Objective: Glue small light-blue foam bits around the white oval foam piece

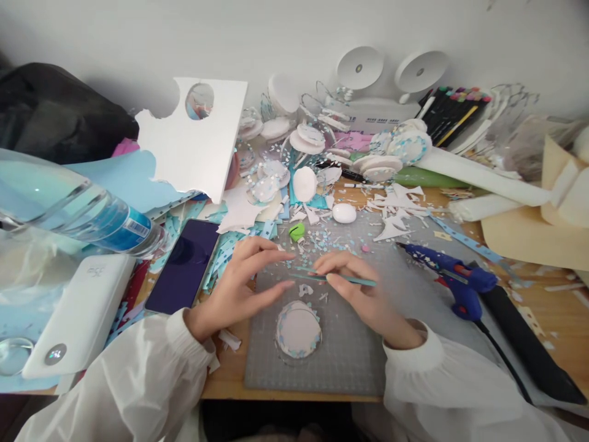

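Teal tweezers (354, 280) lie across the fingers of my right hand (352, 279), which pinches them above the cutting mat; their tips point left. My left hand (251, 276) is open, thumb and fingers apart, close to the tweezer tips, and I see nothing held in it. Below both hands, a round white disc (299, 329) edged with pale blue and white bits lies flat on the grey cutting mat (350, 368). A small white scrap (305, 290) rests between the hands and the disc. Beyond them are tiny confetti pieces (317, 239) and a bright green object (297, 231).
To the right lies a blue glue gun (451, 270) with its cable. A phone (184, 264), a white power bank (80, 313) and a large water bottle (92, 202) occupy the left. Decorated white discs (308, 138), paper scraps (396, 212) and markers (455, 116) crowd the back.
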A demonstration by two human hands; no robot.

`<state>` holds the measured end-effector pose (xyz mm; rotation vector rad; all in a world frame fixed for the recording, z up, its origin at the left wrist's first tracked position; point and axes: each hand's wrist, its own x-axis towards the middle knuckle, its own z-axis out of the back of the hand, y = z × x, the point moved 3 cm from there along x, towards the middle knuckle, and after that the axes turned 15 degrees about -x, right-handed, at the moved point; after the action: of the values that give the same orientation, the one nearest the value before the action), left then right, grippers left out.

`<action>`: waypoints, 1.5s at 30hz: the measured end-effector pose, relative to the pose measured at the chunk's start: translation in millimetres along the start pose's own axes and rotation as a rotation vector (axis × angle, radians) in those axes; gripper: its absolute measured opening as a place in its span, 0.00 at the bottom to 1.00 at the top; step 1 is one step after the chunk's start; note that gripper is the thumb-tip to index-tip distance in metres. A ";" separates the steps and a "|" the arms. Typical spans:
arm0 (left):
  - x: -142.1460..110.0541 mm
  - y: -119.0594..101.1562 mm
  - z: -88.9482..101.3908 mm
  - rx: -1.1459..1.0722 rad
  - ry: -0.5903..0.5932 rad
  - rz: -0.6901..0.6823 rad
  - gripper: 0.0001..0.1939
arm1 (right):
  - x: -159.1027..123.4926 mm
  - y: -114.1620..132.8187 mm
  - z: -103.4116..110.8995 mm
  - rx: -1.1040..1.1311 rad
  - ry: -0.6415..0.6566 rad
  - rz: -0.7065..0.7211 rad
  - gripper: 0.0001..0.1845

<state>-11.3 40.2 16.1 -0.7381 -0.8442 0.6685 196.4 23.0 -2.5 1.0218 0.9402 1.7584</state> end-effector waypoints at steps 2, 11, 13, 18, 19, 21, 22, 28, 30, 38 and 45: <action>-0.7 -1.2 -2.3 -0.011 0.037 -0.003 0.18 | 1.0 3.0 -1.9 -0.018 0.040 0.045 0.06; 1.2 1.7 -2.0 -0.161 -0.022 0.009 0.05 | 1.8 7.5 2.9 -0.045 0.066 0.099 0.06; 0.3 3.4 -1.2 -0.176 -0.063 0.019 0.04 | 1.3 6.5 5.7 -0.059 0.022 0.090 0.07; -2.3 7.2 1.1 -0.190 -0.166 0.069 0.03 | -1.4 -6.6 13.2 -0.026 -0.150 -0.022 0.07; -2.6 7.9 1.6 -0.194 -0.190 0.081 0.03 | -1.3 -9.7 14.9 0.011 -0.196 -0.053 0.07; -2.9 8.9 2.5 -0.203 -0.243 0.101 0.04 | 0.2 -14.9 18.7 0.106 -0.294 -0.114 0.08; -2.8 9.3 3.0 -0.204 -0.272 0.112 0.05 | 1.4 -16.9 20.9 0.156 -0.347 -0.139 0.08; -1.2 10.9 5.9 -0.170 -0.396 0.123 0.08 | 7.4 -22.4 32.0 0.261 -0.599 -0.227 0.07; -1.3 11.5 6.4 -0.149 -0.424 0.124 0.07 | 7.6 -23.3 32.5 0.288 -0.621 -0.246 0.06; -6.4 10.9 6.6 -0.233 -0.484 0.186 0.06 | 2.8 -23.1 36.4 -0.096 -0.682 -0.270 0.09; -9.1 12.0 7.1 -0.358 -0.478 0.213 0.09 | 6.6 -13.0 40.8 -0.657 -0.433 -0.101 0.04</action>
<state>-24.6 42.2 6.2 -1.0196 -1.3583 0.9161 235.6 40.7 2.9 0.8408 0.1157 1.5111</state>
